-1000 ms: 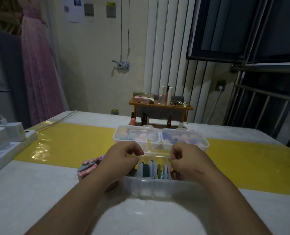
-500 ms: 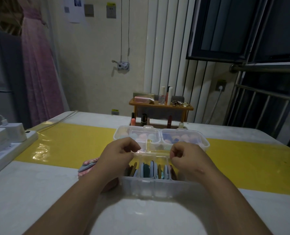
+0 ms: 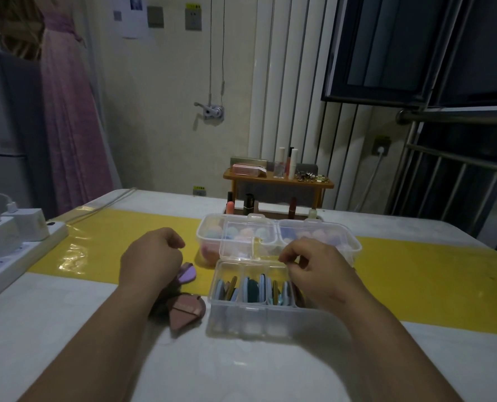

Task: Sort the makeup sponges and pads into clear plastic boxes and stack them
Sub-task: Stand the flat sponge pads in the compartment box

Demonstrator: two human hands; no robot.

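Now right fingers (image 3: 293, 253) curl at far rim of the open box (image 3: 241, 317), grip unclear; left fingers (image 3: 174, 242) clenched beside loose pads (image 3: 186, 310)

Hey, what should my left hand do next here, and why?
Probably lower the left hand onto the lilac pad beside it and pinch it: that and a pink pad lie on the table outside the open box, where other pads stand on edge.

Left hand (image 3: 151, 258) curled, covers part of loose pads (image 3: 186, 310) beneath; contents of grip unclear. Right hand (image 3: 314, 271) hides near box (image 3: 241, 320) compartment under it; fingertip pinch unreadable. Both forearms cut by bottom edge.
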